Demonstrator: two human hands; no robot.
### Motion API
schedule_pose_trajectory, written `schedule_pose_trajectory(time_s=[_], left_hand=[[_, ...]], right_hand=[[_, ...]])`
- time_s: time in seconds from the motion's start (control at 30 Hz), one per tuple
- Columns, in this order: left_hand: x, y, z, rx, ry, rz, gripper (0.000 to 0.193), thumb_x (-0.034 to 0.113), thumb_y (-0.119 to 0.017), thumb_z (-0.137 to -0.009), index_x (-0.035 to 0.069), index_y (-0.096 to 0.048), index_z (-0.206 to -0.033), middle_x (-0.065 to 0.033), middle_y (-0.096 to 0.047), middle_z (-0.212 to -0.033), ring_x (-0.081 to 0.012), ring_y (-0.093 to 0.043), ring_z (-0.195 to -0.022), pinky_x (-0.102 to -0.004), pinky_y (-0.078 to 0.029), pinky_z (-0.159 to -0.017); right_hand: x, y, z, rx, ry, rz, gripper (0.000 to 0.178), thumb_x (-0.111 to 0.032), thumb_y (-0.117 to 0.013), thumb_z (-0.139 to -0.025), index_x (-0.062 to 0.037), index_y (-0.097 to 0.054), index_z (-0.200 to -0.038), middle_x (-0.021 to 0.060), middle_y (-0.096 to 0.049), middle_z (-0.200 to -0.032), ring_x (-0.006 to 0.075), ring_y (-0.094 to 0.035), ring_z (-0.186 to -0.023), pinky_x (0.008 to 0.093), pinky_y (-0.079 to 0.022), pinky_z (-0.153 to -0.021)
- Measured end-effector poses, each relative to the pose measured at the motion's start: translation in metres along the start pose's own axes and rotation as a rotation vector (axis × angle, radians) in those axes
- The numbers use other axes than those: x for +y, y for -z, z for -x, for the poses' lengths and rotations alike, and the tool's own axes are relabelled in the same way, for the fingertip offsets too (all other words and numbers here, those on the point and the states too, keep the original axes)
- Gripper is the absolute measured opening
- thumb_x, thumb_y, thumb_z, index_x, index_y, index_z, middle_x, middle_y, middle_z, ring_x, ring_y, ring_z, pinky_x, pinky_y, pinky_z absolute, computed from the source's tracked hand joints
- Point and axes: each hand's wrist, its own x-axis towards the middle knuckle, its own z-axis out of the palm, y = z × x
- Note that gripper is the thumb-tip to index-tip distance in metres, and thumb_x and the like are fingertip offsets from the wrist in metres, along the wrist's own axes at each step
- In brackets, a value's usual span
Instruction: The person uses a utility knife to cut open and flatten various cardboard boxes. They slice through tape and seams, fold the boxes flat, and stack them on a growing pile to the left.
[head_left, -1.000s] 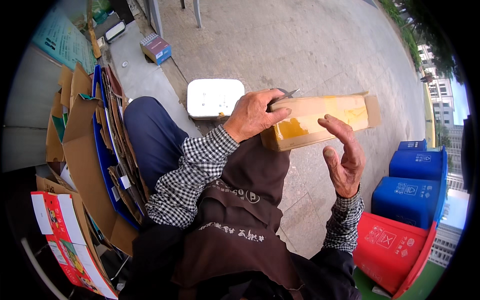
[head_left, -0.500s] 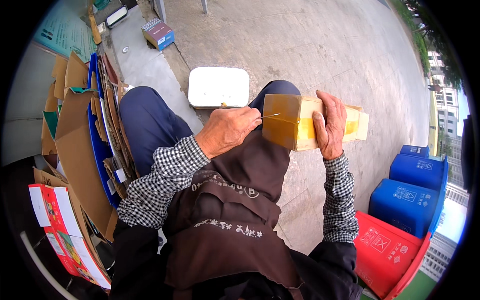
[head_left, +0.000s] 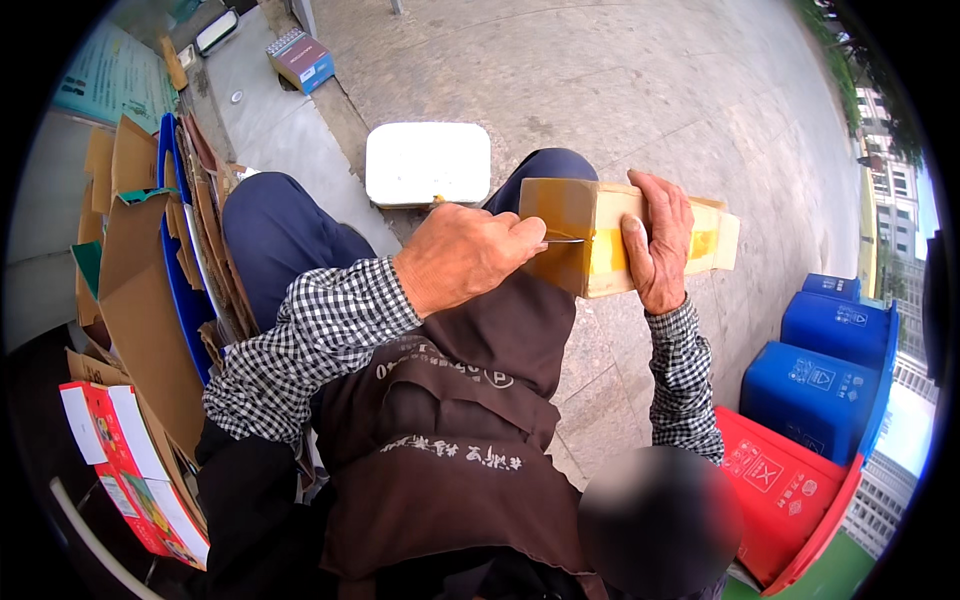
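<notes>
My left hand (head_left: 475, 250) is closed round a thin pointed metal blade (head_left: 565, 241), whose handle is hidden in the fist. Its tip lies against the taped end of a long cardboard box (head_left: 607, 255), by the edge with the yellow-brown tape. Over the box's far end curls my right hand (head_left: 658, 240), thumb on the near side and fingers across the top, holding it tilted above my right knee. The box's underside is hidden. A brown apron (head_left: 450, 490) covers my lap.
A white-topped stool (head_left: 428, 163) stands ahead of my knees. Flattened cardboard (head_left: 150, 290) and a red printed carton (head_left: 125, 470) lean at left. Blue bins (head_left: 810, 390) and a red bin (head_left: 780, 490) line the right. A small box (head_left: 300, 60) lies farther off. A blurred round patch hides the lower right.
My left hand has moved right, bringing the blade farther along the taped end to the box's edge. The right hand keeps its grip. The whole view has shifted slightly.
</notes>
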Motion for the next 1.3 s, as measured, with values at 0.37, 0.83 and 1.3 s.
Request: schedule_pose_trajectory(time_s=[0.37,0.83,1.3], left_hand=[[-0.060,-0.060,0.043,-0.062,0.068,-0.018,0.024,0.027,-0.060,-0.098,0.009,-0.054,-0.085,-0.0068,-0.061,-0.066,-0.0262,-0.067,-0.060,-0.0393,-0.053,-0.054],[-0.024,-0.013,0.008,0.112,0.214,0.267,0.043,0.027,-0.081,-0.082,0.008,-0.063,-0.117,-0.0076,-0.063,-0.107,-0.0256,-0.069,-0.089,-0.0339,-0.058,-0.074],[-0.013,-0.038,-0.023,-0.060,0.371,0.701,0.082,0.042,-0.087,-0.074,0.010,-0.049,-0.140,-0.0125,-0.058,-0.128,-0.0292,-0.057,-0.122,-0.0410,-0.046,-0.107]], right_hand=[[0.012,-0.007,0.008,0.058,0.043,-0.045,0.044,-0.036,-0.058,-0.091,-0.0062,-0.060,-0.124,0.0167,-0.060,-0.117,0.0349,-0.054,-0.112,0.0514,-0.029,-0.112],[0.021,-0.012,0.017,0.067,-0.022,-0.227,0.043,-0.031,-0.052,-0.094,-0.0041,-0.057,-0.127,0.0176,-0.058,-0.120,0.0334,-0.051,-0.114,0.0452,-0.037,-0.105],[0.010,-0.020,0.020,0.090,-0.009,-0.150,0.037,-0.031,-0.050,-0.096,-0.0071,-0.059,-0.123,0.0178,-0.058,-0.120,0.0357,-0.050,-0.113,0.0484,-0.033,-0.107]])
